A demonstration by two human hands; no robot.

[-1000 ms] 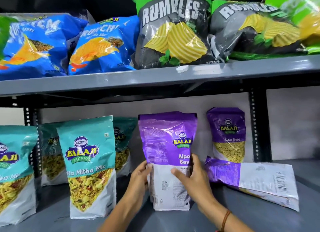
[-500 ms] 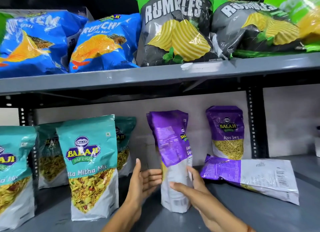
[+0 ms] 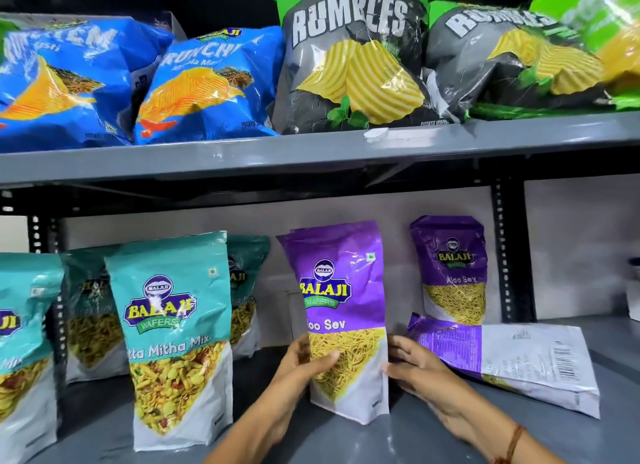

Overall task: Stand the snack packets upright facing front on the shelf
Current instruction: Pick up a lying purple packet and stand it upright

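Observation:
A purple Aloo Sev packet [image 3: 341, 290] stands upright on the lower shelf [image 3: 398, 439], its front label facing me. My left hand [image 3: 301, 366] grips its lower left edge, thumb across the front. My right hand [image 3: 412, 366] touches its lower right edge with the fingers curled around it. A second purple packet [image 3: 450, 266] stands upright further back on the right. A third purple packet [image 3: 512, 359] lies flat on its face, barcode side up, just right of my right hand.
Teal Mitha Mix packets [image 3: 173, 332] stand upright to the left. The upper shelf [image 3: 311, 151] carries blue Crunchem bags [image 3: 207, 82] and grey-green Rumbles bags [image 3: 353, 58]. A black perforated upright [image 3: 505, 248] rises at the back right.
The held purple packet has been turned about its upright axis from back side out, through edge-on, to front label facing me. Both hands shifted around its lower edges.

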